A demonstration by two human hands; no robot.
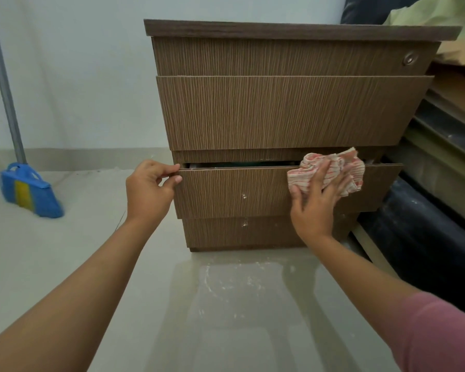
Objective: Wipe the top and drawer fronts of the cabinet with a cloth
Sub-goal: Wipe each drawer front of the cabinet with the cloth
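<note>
here, a brown wood-grain cabinet [287, 103] is seen standing on a pale floor [91, 264] against a light wall, filling the frame from 12 o'clock down to the centre. its top [301, 30] is shown only as a dark front edge. four fronts are stacked below it: a narrow top drawer front [279, 57] with a round lock [409, 59] at its 3 o'clock end, a tall second drawer front [279, 111], a third drawer front [234, 191] and a lowest front [239, 232].

the third drawer is pulled slightly out, so a thin dark gap is left open along its upper edge. something dark and greenish is glimpsed inside through that gap, but what it is cannot be told.

the left hand [149, 187] is placed at the 9 o'clock corner of that drawer front, and the corner's top edge is pinched between curled fingers and thumb.

a crumpled white cloth [333, 167] with red stripes is pressed against the same front toward its 3 o'clock end, overlapping the upper edge. it is held flat there by the right hand [317, 202], whose fingers are spread and nearly straight over it. a pink sleeve [440, 331] is seen at 5 o'clock.

a blue and yellow broom [28, 190] is leaned at 9 o'clock, its grey handle rising toward 11 o'clock. stacked boards [446, 135] are seen beside the cabinet at 3 o'clock.
</note>
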